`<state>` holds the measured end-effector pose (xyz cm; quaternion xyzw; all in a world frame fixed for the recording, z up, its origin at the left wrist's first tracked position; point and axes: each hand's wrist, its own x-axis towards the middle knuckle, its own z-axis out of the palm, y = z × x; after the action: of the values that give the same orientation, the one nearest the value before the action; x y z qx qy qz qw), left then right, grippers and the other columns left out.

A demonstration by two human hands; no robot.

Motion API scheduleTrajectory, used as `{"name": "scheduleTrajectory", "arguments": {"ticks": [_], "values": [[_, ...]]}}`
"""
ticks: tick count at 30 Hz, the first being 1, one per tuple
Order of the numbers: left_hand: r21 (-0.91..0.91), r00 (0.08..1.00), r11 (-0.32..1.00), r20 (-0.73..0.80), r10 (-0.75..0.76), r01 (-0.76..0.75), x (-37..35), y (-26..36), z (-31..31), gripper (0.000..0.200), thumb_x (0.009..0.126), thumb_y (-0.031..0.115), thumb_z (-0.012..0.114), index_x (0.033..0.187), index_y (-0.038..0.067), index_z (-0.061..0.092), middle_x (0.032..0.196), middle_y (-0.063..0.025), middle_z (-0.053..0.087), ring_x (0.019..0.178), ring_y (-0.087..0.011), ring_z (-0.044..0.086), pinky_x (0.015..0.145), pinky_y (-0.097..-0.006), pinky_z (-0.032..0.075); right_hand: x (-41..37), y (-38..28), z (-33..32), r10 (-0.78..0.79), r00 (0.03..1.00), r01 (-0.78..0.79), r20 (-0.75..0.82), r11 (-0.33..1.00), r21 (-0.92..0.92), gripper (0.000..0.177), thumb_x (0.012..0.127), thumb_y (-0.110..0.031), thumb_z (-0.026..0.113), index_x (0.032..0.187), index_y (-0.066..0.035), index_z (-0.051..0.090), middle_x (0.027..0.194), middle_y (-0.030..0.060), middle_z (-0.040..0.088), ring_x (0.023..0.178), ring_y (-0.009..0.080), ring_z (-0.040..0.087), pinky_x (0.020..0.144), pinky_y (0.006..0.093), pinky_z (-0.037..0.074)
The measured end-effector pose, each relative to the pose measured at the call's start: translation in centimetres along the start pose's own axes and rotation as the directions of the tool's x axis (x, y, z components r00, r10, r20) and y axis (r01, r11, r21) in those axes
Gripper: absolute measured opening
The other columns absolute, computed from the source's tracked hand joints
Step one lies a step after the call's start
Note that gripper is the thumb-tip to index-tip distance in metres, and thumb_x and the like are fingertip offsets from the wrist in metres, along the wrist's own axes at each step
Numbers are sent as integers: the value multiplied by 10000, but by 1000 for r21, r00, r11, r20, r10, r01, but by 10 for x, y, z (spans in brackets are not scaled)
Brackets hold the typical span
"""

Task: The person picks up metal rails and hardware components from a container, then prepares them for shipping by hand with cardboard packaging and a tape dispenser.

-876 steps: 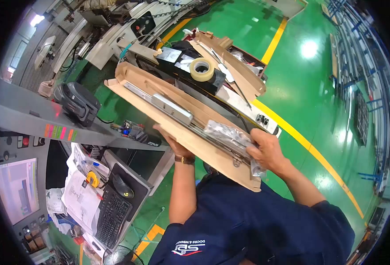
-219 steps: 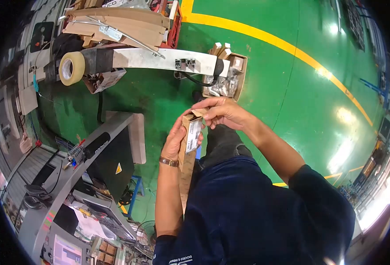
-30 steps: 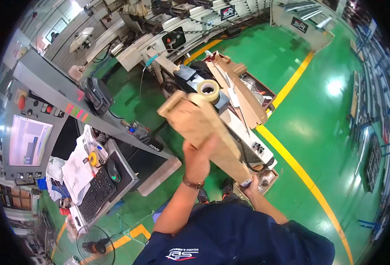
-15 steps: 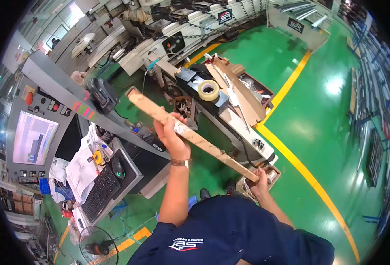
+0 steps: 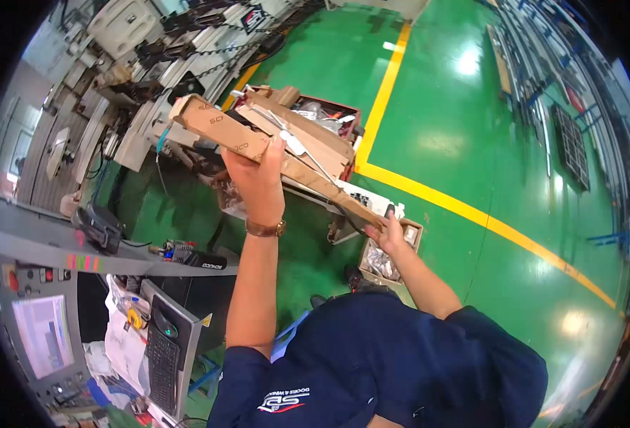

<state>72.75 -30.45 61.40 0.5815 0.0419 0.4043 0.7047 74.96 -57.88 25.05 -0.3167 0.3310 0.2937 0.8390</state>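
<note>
A long, narrow cardboard box (image 5: 222, 133) with printed lettering slants across the view in front of me. My left hand (image 5: 256, 187) is wrapped round it near its far end, the thumb on the side facing me. At the lower right end, my right hand (image 5: 392, 235) grips the box between thumb and fingers. Beyond the box, partly covered by it, is a bench with cardboard strips (image 5: 308, 132) and a thin white-handled rod (image 5: 293, 143) on it.
To the left stand a monitor (image 5: 44, 335), a keyboard (image 5: 163, 371), a mouse (image 5: 164, 324) and papers (image 5: 126, 339). Below the bench's right end sits a carton of small parts (image 5: 380, 264). Racks of long profiles (image 5: 543, 85) line the right side. Yellow lines (image 5: 457, 207) cross the green floor.
My view has turned, and the bench and control desk sit further left. Both hands have carried the box up and left in view; it now hides the tape roll seen before.
</note>
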Motion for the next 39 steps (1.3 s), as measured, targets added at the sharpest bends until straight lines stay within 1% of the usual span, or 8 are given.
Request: {"name": "scheduleTrajectory", "arguments": {"ticks": [10,16,22,24,27,31,34,39], "values": [[167,981,980,178,75,-105,41,-26,5,542,894,-42,726,1338,3,418,1021,-65,611,926,-170,648,893,-357,574,-50,-16,-62,0,1000,-1,-13,991,-133,584,1058,-419,561,1453,3,472,1447,239,536,1269,371,587,1071,487,505],[146,941,986,337,27,-80,60,-72,-9,653,857,-45,761,1386,14,382,1080,-68,605,979,-153,621,948,-344,525,-69,-21,-9,-179,983,182,29,969,-169,434,1058,-358,578,1309,-4,573,1161,160,662,1022,270,662,913,425,566],[210,835,974,549,-42,-89,101,-99,-33,687,829,-7,800,1413,16,438,1210,-72,609,1094,-163,606,1004,-339,510,-99,-36,109,-382,913,407,142,844,-349,366,1072,-267,586,1338,-16,592,1125,131,696,973,214,688,828,350,576],[202,833,979,541,-119,9,115,-94,-35,653,804,126,887,1323,1,511,1189,-95,624,1102,-191,604,969,-348,511,-103,-44,160,-440,865,501,240,736,-455,337,1074,-221,586,1349,-27,617,1148,115,718,1023,196,695,839,337,575],[77,816,994,568,-109,80,129,-73,-27,697,832,6,825,1419,37,451,1339,-98,599,1262,-198,589,1069,-355,493,-133,-67,257,-558,663,745,499,428,-511,319,1054,-184,615,1325,-21,655,1168,100,715,1072,188,685,912,334,549],[-101,783,985,621,-48,140,142,-67,-16,688,850,-13,783,1431,33,415,1334,-101,591,1229,-199,607,1067,-367,499,-171,-93,363,-567,150,959,810,-115,-258,370,990,-131,688,1348,-44,652,1254,114,673,1110,190,654,904,333,537],[-161,680,952,730,-61,259,145,-62,-15,694,855,-44,751,1442,37,389,1340,-96,565,1215,-204,615,1073,-369,501,-208,-91,417,-489,113,970,865,-134,-203,379,975,-95,702,1349,-61,649,1208,104,665,1060,181,657,865,315,541],[-167,754,958,653,-69,232,133,-48,-5,976,801,-20,858,1564,77,258,1379,-137,540,1285,-245,569,1063,-406,507,-212,-92,436,-598,140,946,789,-154,-284,346,959,-95,725,1282,-27,620,1025,71,649,850,111,629,765,270,547]]}}
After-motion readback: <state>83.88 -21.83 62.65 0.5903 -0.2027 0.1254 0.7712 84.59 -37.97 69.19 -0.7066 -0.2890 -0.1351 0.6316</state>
